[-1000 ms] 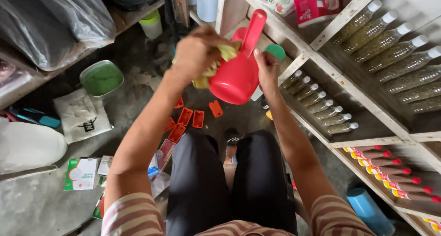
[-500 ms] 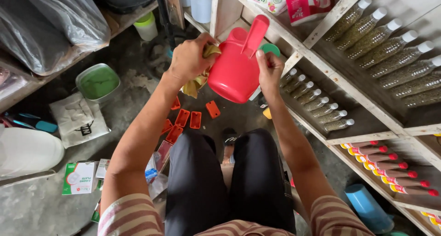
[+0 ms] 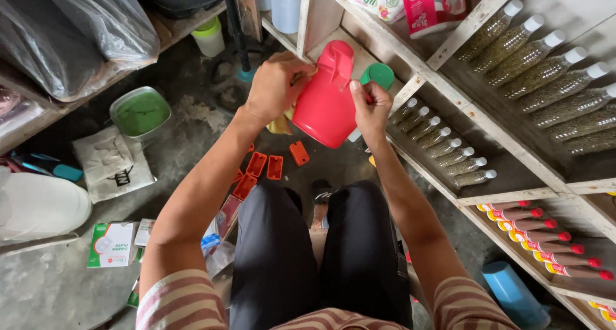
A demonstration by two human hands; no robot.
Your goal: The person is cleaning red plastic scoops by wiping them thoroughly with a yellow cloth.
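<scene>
At twelve o'clock the left hand (image 3: 277, 89) presses a yellow cloth (image 3: 280, 122) on the red plastic jug (image 3: 326, 99), the right hand (image 3: 370, 108) gripping its side; steadying it firmly suits wiping.

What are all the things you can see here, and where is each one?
Jug: one, red, held in front of the shelf.
Cloth: one, yellow, under the left hand.
Green lid: one, behind the jug.
Clear bottles: seven, white caps, lower shelf.
Orange trays: several, floor.
Bowl: one, metal, green inside, floor.
Blue cup: one, floor, right.
Left hand: on the jug's side.
Right hand: on the jug's other side.
</scene>
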